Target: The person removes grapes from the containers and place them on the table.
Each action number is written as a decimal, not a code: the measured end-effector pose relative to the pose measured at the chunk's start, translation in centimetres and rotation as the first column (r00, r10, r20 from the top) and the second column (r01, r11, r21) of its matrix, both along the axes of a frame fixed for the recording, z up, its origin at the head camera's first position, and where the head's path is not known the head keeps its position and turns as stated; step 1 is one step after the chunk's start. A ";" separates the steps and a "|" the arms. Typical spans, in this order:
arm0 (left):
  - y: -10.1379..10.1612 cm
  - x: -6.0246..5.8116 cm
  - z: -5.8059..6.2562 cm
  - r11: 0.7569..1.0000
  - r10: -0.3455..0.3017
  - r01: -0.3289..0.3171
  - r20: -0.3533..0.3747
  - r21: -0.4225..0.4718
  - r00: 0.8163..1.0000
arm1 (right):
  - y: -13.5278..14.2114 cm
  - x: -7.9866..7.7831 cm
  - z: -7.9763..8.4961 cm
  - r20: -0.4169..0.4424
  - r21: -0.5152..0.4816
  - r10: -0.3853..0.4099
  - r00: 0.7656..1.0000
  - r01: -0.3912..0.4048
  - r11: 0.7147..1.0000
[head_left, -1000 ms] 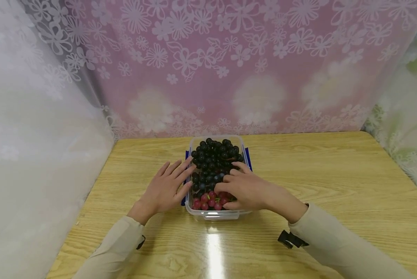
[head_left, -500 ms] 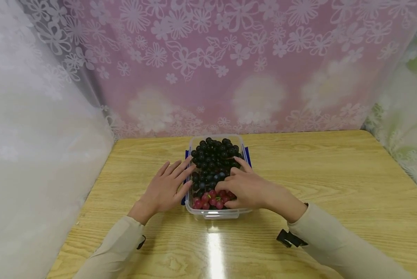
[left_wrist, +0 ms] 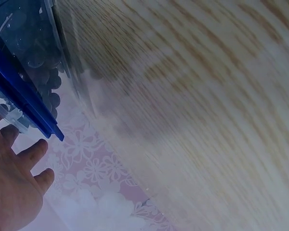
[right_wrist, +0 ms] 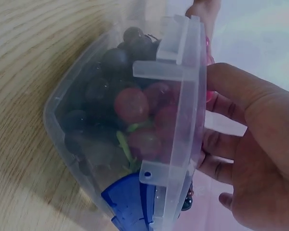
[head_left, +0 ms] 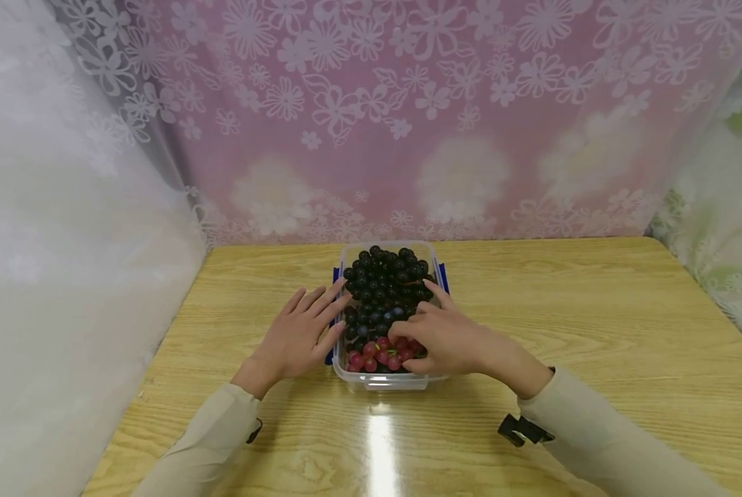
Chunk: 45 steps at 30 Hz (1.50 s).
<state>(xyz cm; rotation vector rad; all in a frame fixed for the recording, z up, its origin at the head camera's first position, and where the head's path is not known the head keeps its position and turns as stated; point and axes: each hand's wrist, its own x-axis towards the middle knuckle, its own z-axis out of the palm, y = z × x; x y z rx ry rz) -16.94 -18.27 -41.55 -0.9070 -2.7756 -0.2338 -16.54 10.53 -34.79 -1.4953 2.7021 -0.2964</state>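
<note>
A clear plastic food container (head_left: 395,384) with blue side latches stands on the table. Black grapes (head_left: 377,283) fill its far and middle parts, and a bunch of red grapes (head_left: 371,350) lies at the near end. My right hand (head_left: 451,338) reaches over the right rim, thumb and bent fingers about the red grapes. Through the container wall, the right wrist view shows red grapes (right_wrist: 132,105) and a green stem (right_wrist: 125,144). My left hand (head_left: 296,335) lies with spread, straight fingers along the left rim, fingertips close to the blue latch (left_wrist: 24,96).
The wooden table (head_left: 582,310) extends to both sides of the container. A pink floral curtain (head_left: 371,172) hangs at its back edge, with pale sheets (head_left: 85,276) at the left and right. A black strap (head_left: 524,430) sits at the right cuff.
The right hand works slightly at the red grapes, which have shifted a little, and one of its far fingers has straightened outward. The left hand stays at the left rim.
</note>
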 end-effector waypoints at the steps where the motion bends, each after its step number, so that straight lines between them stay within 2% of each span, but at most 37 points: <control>1: 0.0 0.0 0.0 1.000 0.000 0.000 -0.001 -0.003 1.000 | 0.1 -0.2 0.0 0.013 -0.007 0.012 1.000 -0.012 1.000; 4: 0.1 0.0 0.1 1.000 0.004 -0.004 0.000 -0.006 1.000 | 0.4 -0.5 0.2 0.064 -0.013 0.035 0.997 -0.035 0.999; 9: 0.1 0.0 0.0 1.000 0.010 -0.010 0.003 -0.003 1.000 | 0.7 -0.9 0.5 0.085 0.003 0.060 0.995 -0.061 0.998; 25: 0.0 0.0 0.1 1.000 0.004 -0.004 -0.006 -0.002 1.000 | 0.3 -0.1 1.5 0.005 0.019 0.067 0.998 -0.067 0.998; 33: 0.1 -0.1 0.1 1.000 0.008 -0.008 -0.007 -0.010 1.000 | 0.3 0.2 2.5 -0.053 0.005 0.061 0.997 -0.061 0.998; 45: 0.1 0.0 0.2 1.000 0.005 -0.005 -0.025 -0.019 1.000 | 1.1 0.2 4.7 -0.087 -0.023 0.010 0.996 -0.012 1.000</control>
